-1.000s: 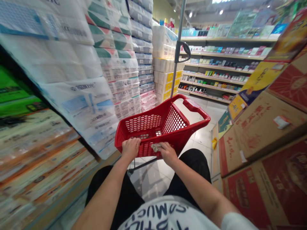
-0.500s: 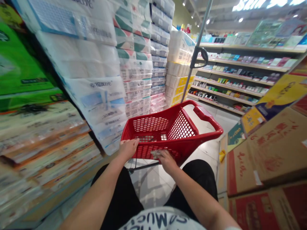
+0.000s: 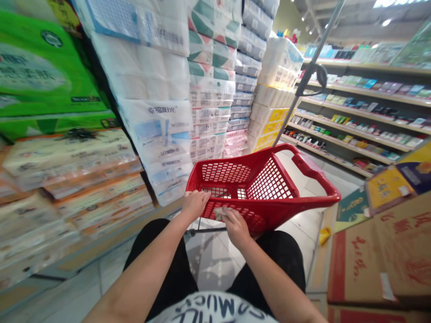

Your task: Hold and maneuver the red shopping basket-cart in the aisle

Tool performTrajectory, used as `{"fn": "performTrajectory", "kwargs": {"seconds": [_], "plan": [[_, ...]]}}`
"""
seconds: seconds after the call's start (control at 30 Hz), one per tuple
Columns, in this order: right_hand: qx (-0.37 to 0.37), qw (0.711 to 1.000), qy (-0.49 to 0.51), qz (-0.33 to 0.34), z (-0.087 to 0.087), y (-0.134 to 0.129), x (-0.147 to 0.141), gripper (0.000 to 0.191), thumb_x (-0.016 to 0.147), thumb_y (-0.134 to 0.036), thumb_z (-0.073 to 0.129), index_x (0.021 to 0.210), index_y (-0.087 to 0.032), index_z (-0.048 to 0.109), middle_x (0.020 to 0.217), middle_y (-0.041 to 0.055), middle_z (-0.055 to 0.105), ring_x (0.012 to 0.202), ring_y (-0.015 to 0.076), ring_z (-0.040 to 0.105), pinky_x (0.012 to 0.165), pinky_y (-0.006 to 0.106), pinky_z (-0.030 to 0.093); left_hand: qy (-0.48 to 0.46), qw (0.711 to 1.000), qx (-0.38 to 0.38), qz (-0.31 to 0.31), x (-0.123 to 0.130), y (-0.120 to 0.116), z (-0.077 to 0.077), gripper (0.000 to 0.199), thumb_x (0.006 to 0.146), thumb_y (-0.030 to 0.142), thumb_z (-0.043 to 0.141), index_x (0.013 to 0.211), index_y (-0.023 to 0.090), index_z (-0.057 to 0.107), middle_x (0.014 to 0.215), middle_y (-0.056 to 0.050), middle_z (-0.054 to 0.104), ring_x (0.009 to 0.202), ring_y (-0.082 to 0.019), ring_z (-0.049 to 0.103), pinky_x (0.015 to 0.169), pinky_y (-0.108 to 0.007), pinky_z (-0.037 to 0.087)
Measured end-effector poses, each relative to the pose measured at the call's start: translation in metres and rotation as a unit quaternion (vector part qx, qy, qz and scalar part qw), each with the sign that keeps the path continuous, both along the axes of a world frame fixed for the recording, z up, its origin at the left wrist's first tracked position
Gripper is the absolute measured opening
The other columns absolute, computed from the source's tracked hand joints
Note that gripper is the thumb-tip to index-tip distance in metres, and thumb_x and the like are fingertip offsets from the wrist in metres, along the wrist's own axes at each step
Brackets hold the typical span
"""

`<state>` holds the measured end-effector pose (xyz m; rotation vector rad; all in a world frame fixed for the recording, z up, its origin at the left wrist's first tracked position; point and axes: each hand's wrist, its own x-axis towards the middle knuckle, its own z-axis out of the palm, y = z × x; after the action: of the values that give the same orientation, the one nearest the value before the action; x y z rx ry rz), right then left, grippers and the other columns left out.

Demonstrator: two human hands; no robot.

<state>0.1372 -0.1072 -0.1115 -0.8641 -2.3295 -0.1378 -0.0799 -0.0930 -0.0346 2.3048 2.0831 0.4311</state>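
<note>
Red plastic shopping cart [image 3: 279, 208] stands right in front of both hands, its near side wall toward the person and its red push handle [image 3: 313, 169] beyond the right hand, off to the right. The left hand [image 3: 195, 204] has its fingers curled over the near top rim by the cart's left end, gripping that edge; its thumb is hidden. Just to the right and slightly lower, the right hand [image 3: 236, 225] pinches a crumpled pale cloth or tissue [image 3: 220, 212] at the outer face of the perforated wall; which material it is cannot be told. Below the left hand runs a grey bar [image 3: 210, 230] of the cart's frame, above the tiled floor [image 3: 215, 260]. Past the grip, a slanting metal pole [image 3: 325, 39] rises behind the cart. Stacked toilet-roll packs [image 3: 158, 67] stand beyond the left hand, with a bright green tissue pack [image 3: 37, 67] and orange-edged tissue packs [image 3: 111, 188] farther left. Well to the right of the right hand sit cardboard cartons [image 3: 363, 269], with stocked shelves [image 3: 370, 94] far behind.
</note>
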Motion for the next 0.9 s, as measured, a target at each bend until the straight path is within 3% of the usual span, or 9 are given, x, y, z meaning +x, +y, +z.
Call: {"fn": "performTrajectory", "kwargs": {"seconds": [0.17, 0.27, 0.43, 0.57, 0.7, 0.9], "plan": [[-0.008, 1.0, -0.025, 0.01, 0.015, 0.006, -0.002, 0.026, 0.095, -0.02, 0.05, 0.114, -0.022, 0.066, 0.116, 0.0064, 0.065, 0.107, 0.0209, 0.053, 0.089, 0.032, 0.051, -0.013, 1.0, 0.017, 0.003, 0.005, -0.002, -0.002, 0.048, 0.099, 0.039, 0.021, 0.097, 0.024, 0.067, 0.092, -0.006, 0.07, 0.09, -0.021, 0.059, 0.082, -0.038, 0.035], [-0.013, 1.0, -0.025, 0.009, 0.017, 0.005, -0.005, 0.026, 0.095, -0.02, 0.047, 0.112, -0.022, 0.067, 0.116, 0.0071, 0.064, 0.106, 0.0208, 0.054, 0.092, 0.034, 0.049, -0.012, 1.0, 0.014, 0.005, 0.005, -0.005, -0.001, 0.047, 0.099, 0.038, 0.022, 0.098, 0.024, 0.067, 0.091, -0.006, 0.07, 0.089, -0.021, 0.058, 0.082, -0.037, 0.035], [-0.037, 0.998, -0.059, 0.013, 0.017, -0.012, -0.009, 0.022, 0.094, -0.02, 0.051, 0.103, -0.026, 0.07, 0.111, 0.0042, 0.067, 0.102, 0.0192, 0.055, 0.083, 0.03, 0.052, 0.003, 1.0, 0.003, -0.002, 0.001, -0.014, 0.001, 0.044, 0.098, 0.035, 0.024, 0.103, 0.024, 0.066, 0.094, -0.007, 0.07, 0.089, -0.02, 0.058, 0.082, -0.038, 0.035], [0.039, 0.999, 0.013, 0.016, 0.048, -0.03, -0.004, 0.028, 0.095, -0.018, 0.045, 0.109, -0.023, 0.068, 0.117, 0.006, 0.065, 0.109, 0.0197, 0.055, 0.096, 0.035, 0.047, -0.004, 1.0, 0.006, -0.004, -0.005, -0.022, 0.001, 0.046, 0.098, 0.036, 0.023, 0.1, 0.023, 0.067, 0.093, -0.008, 0.07, 0.089, -0.021, 0.058, 0.081, -0.038, 0.035], [0.106, 0.989, 0.087, -0.054, 0.082, -0.031, 0.011, 0.032, 0.094, -0.015, 0.042, 0.113, -0.021, 0.067, 0.124, 0.0065, 0.061, 0.119, 0.0214, 0.05, 0.105, 0.04, 0.04, 0.001, 1.0, 0.01, 0.001, -0.012, -0.028, 0.001, 0.048, 0.098, 0.038, 0.021, 0.099, 0.024, 0.067, 0.093, -0.006, 0.07, 0.089, -0.022, 0.059, 0.08, -0.037, 0.035], [0.084, 0.992, 0.036, -0.091, 0.081, -0.026, 0.022, 0.03, 0.095, -0.016, 0.041, 0.111, -0.022, 0.066, 0.124, 0.0047, 0.061, 0.117, 0.0194, 0.048, 0.102, 0.037, 0.038, 0.033, 0.999, 0.0, -0.025, -0.021, -0.032, 0.0, 0.045, 0.098, 0.033, 0.022, 0.112, 0.027, 0.064, 0.102, -0.005, 0.071, 0.091, -0.022, 0.06, 0.076, -0.035, 0.036]]}}
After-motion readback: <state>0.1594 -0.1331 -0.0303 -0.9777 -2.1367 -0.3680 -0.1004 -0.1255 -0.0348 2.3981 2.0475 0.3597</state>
